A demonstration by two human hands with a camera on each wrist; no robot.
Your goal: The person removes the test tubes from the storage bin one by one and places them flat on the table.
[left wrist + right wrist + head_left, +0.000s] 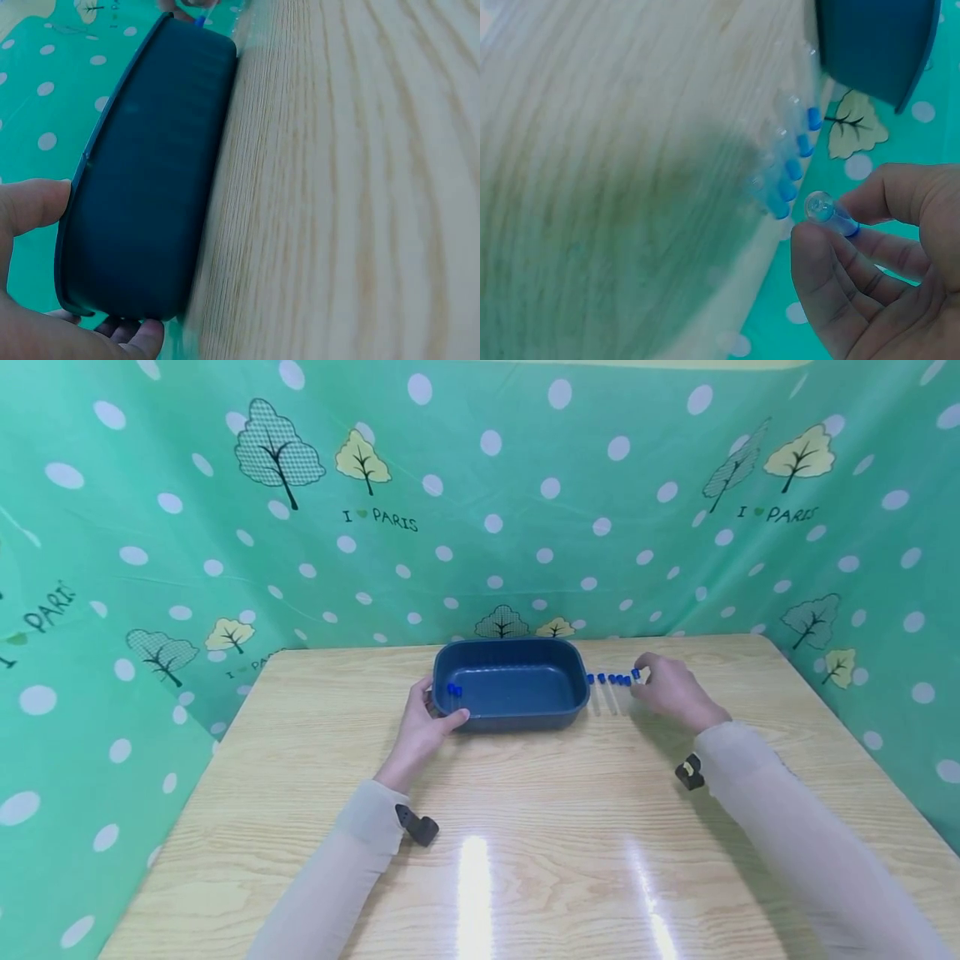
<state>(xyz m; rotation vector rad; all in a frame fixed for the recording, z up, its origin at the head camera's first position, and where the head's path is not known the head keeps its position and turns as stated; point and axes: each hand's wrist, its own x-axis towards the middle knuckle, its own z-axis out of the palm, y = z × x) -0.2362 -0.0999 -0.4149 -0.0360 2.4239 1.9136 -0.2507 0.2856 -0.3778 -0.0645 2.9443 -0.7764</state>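
A dark blue rectangular basin (517, 723) stands on the table, with two blue-capped tubes (454, 691) at its left inside. My left hand (422, 727) grips the basin's left end, its thumb at the rim and other fingers around the outer wall. To the right of the basin, my right hand (671, 692) pinches a clear test tube (831, 214) between thumb and fingers. Its rounded bottom faces the camera in the right wrist view, with the blue cap at the far end. Several similar test tubes (793, 169) lie in a row between that hand and the basin.
The light wood table (525, 810) reaches back to a green dotted cloth (495, 468), which hangs behind and at both sides. Each sleeve carries a small black device, such as the wrist mount (417, 825) on the left.
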